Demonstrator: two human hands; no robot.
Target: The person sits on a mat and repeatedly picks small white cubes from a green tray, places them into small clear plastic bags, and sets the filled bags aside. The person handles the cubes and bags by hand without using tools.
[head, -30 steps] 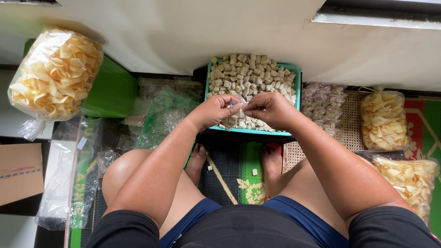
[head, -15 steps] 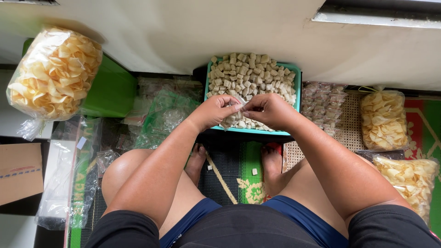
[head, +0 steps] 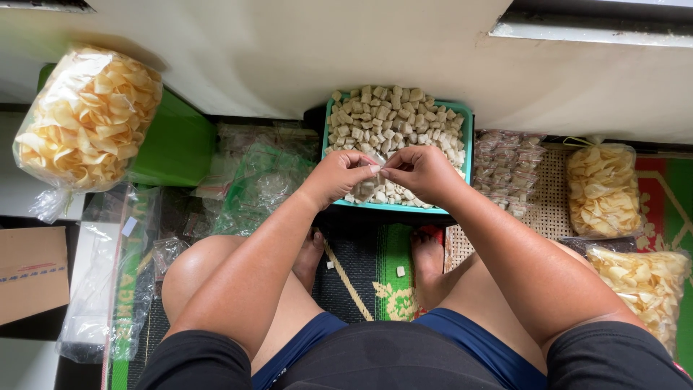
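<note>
**Small Bag Pinched Over a Full Tray**

The wall (head: 289, 50) ran pale across the top of the view, with a dark ledge at its upper right. Below it lay the floor, covered by a green and black patterned mat (head: 375, 267) and, to the right, a woven mat (head: 548, 188). There was no desk; everything sat at floor level around the seated person's knees and bare feet.

A big bag of pale chips (head: 86, 119) leaned on a green box (head: 177, 141) at left, with a cardboard box (head: 32, 271) lower down. Two more chip bags (head: 603, 188) (head: 642, 285) lay at right, beside a pile of small filled packets (head: 505, 166). Loose clear plastic bags (head: 260, 180) were heaped left of the tray.

The teal tray (head: 465, 119), heaped with tan cubes (head: 393, 123), sat just ahead of the feet. Over its near edge the left hand (head: 339, 177) and right hand (head: 422, 170) met, fingertips pinched together on a small clear bag (head: 369, 182) that seemed to hold a few cubes.

I judged the grip slight: the slick film could slip, and cubes would spill back into the tray or onto the mat, where two (head: 401, 271) already lay. A tilted bag mouth would do the same. The heaped tray could also shed pieces if a wrist knocked it.
</note>
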